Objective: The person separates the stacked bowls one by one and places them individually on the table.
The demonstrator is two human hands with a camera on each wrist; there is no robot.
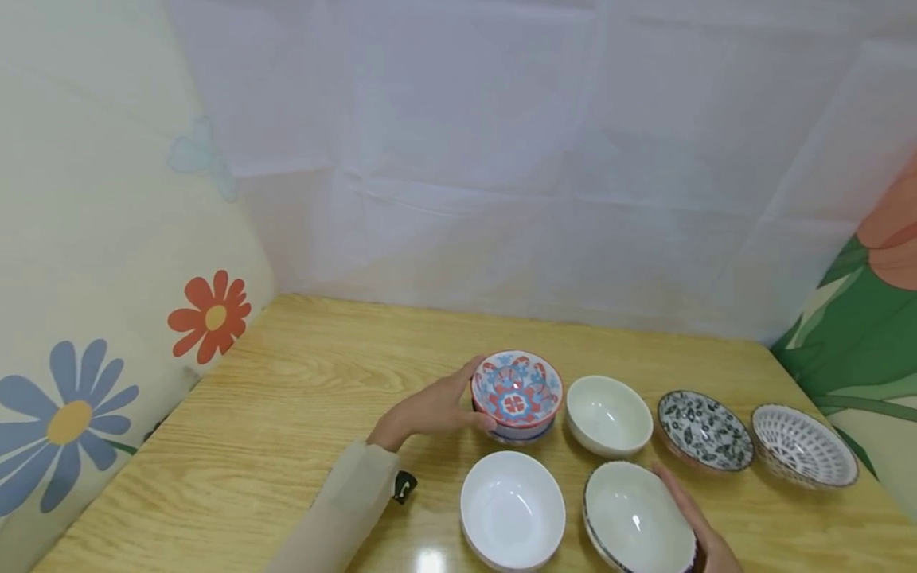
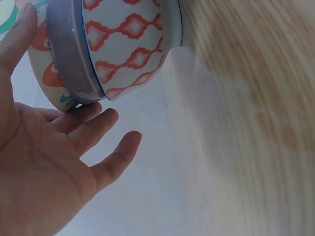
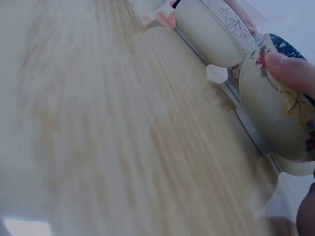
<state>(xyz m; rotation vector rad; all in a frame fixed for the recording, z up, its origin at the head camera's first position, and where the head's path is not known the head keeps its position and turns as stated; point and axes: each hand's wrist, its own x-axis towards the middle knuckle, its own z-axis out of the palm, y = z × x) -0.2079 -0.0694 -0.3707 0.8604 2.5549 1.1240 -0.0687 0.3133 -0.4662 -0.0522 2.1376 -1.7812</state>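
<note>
My left hand (image 1: 433, 410) grips the side of a red-and-blue patterned bowl (image 1: 514, 390), thumb on one side and fingertips on the other. That bowl sits on top of a stack; beneath it, the left wrist view shows a grey band and a white bowl side with red diamonds (image 2: 125, 49). My right hand (image 1: 691, 513) holds a cream bowl (image 1: 636, 513) with a dark rim by its right side. In the right wrist view, the thumb (image 3: 290, 69) lies against this bowl's flower-painted outside (image 3: 270, 108). The other fingers are mostly hidden.
A white bowl (image 1: 512, 509) stands between my hands, nearer me. Behind are a pale bowl (image 1: 609, 414), a black-leaf bowl (image 1: 705, 430) and an oval patterned bowl (image 1: 804, 444) in a row. A small black object (image 1: 404, 485) lies by my left sleeve.
</note>
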